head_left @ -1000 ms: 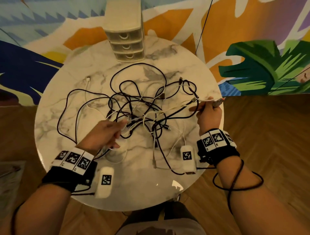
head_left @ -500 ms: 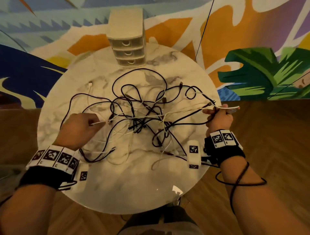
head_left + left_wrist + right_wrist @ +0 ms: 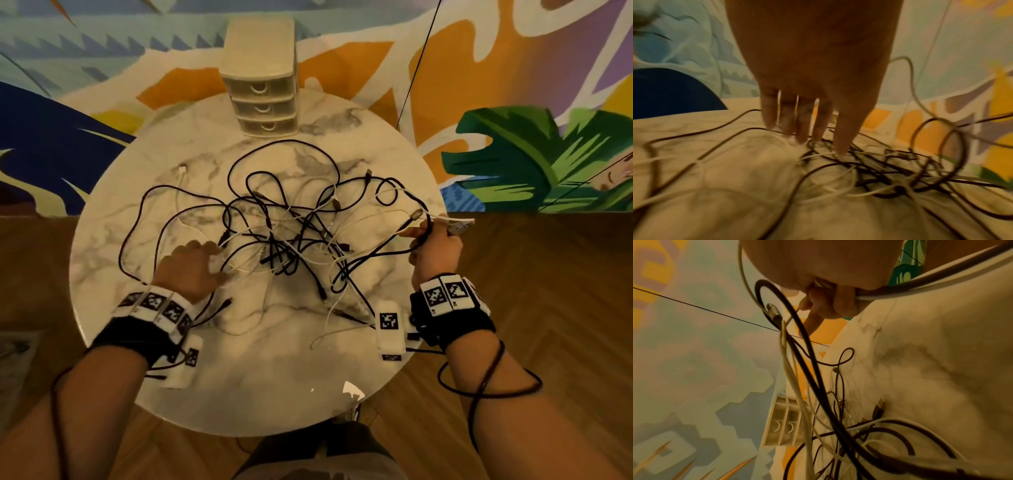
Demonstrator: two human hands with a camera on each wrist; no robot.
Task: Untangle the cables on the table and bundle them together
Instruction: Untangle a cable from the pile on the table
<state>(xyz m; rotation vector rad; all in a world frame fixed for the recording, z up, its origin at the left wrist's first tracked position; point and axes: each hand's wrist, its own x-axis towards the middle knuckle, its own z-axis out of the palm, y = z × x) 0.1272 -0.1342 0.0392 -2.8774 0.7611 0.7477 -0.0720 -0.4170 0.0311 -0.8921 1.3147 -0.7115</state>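
Note:
A tangle of black and white cables (image 3: 287, 240) lies spread over the round marble table (image 3: 239, 377). My left hand (image 3: 191, 267) is at the tangle's left side with straight, spread fingers (image 3: 803, 123) whose tips touch the cables (image 3: 869, 170). My right hand (image 3: 435, 246) is at the table's right edge and grips a white cable and a black cable (image 3: 383, 246) near their plug ends (image 3: 459, 228), lifted off the table. In the right wrist view its curled fingers (image 3: 830, 301) hold the cables (image 3: 801, 353), which hang down to the heap.
A small cream three-drawer box (image 3: 260, 75) stands at the table's far edge. A painted wall rises behind the table and wooden floor (image 3: 548, 308) lies around it. Loose black loops (image 3: 144, 219) reach toward the left rim. A thin black line (image 3: 418, 65) runs along the wall.
My left hand let go of the white cable it pinched at the left and moved right to the heap with open fingers. My right hand stayed at the right edge, holding its cables.

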